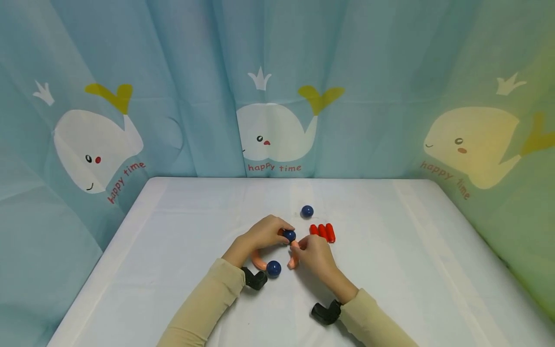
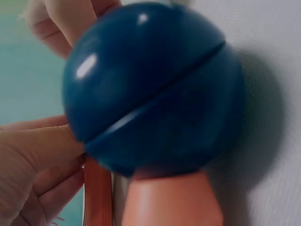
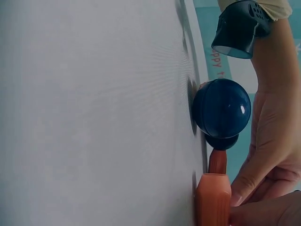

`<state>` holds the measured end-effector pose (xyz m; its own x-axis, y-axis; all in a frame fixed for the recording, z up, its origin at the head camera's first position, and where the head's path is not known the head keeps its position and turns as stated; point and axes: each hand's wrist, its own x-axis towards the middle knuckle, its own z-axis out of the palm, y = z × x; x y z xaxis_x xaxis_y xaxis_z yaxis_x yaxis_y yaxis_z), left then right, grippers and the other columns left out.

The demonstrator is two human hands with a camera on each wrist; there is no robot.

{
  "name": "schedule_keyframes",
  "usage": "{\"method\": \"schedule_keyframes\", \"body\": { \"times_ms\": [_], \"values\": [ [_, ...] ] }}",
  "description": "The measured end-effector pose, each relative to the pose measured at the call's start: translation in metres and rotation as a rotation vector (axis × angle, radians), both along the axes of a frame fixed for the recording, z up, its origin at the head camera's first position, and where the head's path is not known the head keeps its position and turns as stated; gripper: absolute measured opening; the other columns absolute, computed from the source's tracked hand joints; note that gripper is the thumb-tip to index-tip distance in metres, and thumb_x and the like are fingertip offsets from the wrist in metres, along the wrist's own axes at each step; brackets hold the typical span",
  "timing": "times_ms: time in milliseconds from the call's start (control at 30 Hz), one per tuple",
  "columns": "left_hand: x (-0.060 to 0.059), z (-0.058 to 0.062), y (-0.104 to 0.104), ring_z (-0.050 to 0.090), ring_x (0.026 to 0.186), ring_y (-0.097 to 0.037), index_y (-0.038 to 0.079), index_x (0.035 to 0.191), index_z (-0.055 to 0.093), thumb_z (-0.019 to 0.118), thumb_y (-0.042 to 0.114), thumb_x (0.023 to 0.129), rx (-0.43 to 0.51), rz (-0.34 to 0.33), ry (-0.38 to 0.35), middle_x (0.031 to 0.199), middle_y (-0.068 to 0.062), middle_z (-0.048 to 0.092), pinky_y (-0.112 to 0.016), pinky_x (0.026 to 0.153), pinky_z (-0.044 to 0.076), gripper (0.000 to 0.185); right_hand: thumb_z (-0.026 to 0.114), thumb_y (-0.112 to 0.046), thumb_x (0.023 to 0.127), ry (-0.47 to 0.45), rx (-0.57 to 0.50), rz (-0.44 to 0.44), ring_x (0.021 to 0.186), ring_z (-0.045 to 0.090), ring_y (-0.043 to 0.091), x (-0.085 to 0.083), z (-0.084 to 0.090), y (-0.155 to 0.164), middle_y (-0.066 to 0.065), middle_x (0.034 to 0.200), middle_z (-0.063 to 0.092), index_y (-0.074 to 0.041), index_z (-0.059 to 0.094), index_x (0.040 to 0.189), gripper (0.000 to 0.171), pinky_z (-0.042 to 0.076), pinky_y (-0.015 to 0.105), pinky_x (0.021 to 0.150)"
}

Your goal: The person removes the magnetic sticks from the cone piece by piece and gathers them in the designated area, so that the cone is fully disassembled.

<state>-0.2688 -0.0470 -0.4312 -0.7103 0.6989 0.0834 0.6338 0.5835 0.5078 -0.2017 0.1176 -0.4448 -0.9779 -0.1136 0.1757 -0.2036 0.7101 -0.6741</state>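
Head view shows the left hand [image 1: 265, 232] with its fingers curled over a dark blue ball [image 1: 289, 235], pinching it at the sides, while the right hand [image 1: 315, 254] pinches the upper end of a short peach-coloured curved rod [image 1: 294, 256] just below that ball. Ball and rod end look to be touching or very nearly so; the fingers hide the exact joint. A second curved rod [image 1: 258, 261] runs from under the left hand down to another blue ball [image 1: 273, 268] lying on the table.

Seen close in the left wrist view, the ball [image 2: 155, 89] is glossy hard plastic with a seam round its middle, so it probably is light, stiff and somewhat slippery; a hold across its widest part seems safest. The rod looks rigid and smooth, best gripped near its end for control. These parts may well be magnetic, though nothing here proves it.

Beyond the hands, three red straight rods [image 1: 323, 232] lie side by side, and a third blue ball [image 1: 307, 211] sits apart behind them. The table [image 1: 412, 250] is covered in plain white cloth, flat and smooth. Curtains [image 1: 277, 86] printed with whales close it in on three sides.
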Motion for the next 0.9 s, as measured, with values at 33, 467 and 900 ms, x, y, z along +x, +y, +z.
{"method": "schedule_keyframes", "body": {
  "times_ms": [33,467,900],
  "values": [
    [0.0,0.0,0.0,0.057,0.1,-0.009,0.006,0.114,0.066,0.072,0.015,0.079,0.002,-0.004,0.0,0.109,0.0,0.065,-0.021,0.084,0.043,0.037,0.068,-0.012,0.082,-0.001,0.0,-0.006,0.044,0.043,0.011,0.0,0.0,-0.001,-0.009,0.046,0.052,-0.006,0.07,0.065,0.018,0.028,0.022,0.041],
    [-0.001,-0.004,-0.003,0.057,0.091,-0.006,0.006,0.111,0.068,0.074,0.016,0.079,0.028,0.004,-0.005,0.105,0.0,0.066,-0.02,0.082,0.044,0.035,0.068,-0.013,0.079,-0.033,0.038,-0.06,0.046,0.047,0.012,0.006,0.008,0.007,-0.009,0.041,0.047,-0.004,0.068,0.064,0.018,0.037,0.025,0.044],
    [0.003,-0.004,-0.002,0.049,0.072,-0.006,0.007,0.11,0.068,0.075,0.013,0.077,0.062,0.001,-0.06,0.097,0.001,0.068,-0.018,0.068,0.042,0.034,0.064,-0.016,0.08,-0.125,0.023,-0.206,0.054,0.047,0.017,-0.006,0.035,0.067,0.004,0.062,0.06,0.003,0.069,0.076,0.02,0.035,0.026,0.045]
  ]
}}
